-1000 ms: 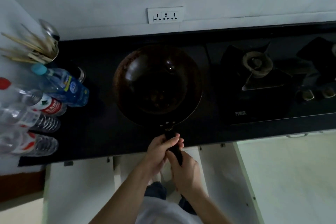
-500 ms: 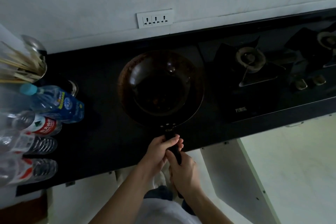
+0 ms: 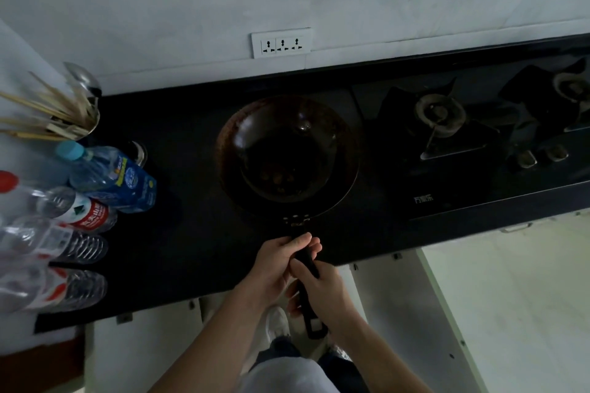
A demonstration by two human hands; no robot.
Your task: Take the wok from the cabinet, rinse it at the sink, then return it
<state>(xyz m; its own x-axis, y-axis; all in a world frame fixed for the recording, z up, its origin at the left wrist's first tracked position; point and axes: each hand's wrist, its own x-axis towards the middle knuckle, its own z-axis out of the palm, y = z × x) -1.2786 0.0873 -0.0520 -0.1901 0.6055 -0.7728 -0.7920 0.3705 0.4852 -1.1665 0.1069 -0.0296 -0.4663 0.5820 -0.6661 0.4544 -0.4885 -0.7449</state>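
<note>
both hands, the left hand (image 3: 281, 260) ahead of the right hand (image 3: 322, 292), have their fingers clamped on the long black handle of the round, dark, rust-stained metal wok (image 3: 287, 153), which sits over the black bench (image 3: 178, 233). no sink shows here. the heavy bowl could tip forward if the grip slackens. a swing left could knock the cluster of clear plastic water bottles (image 3: 79, 210); right, the gas hob burner (image 3: 439, 113) stands near.
</note>
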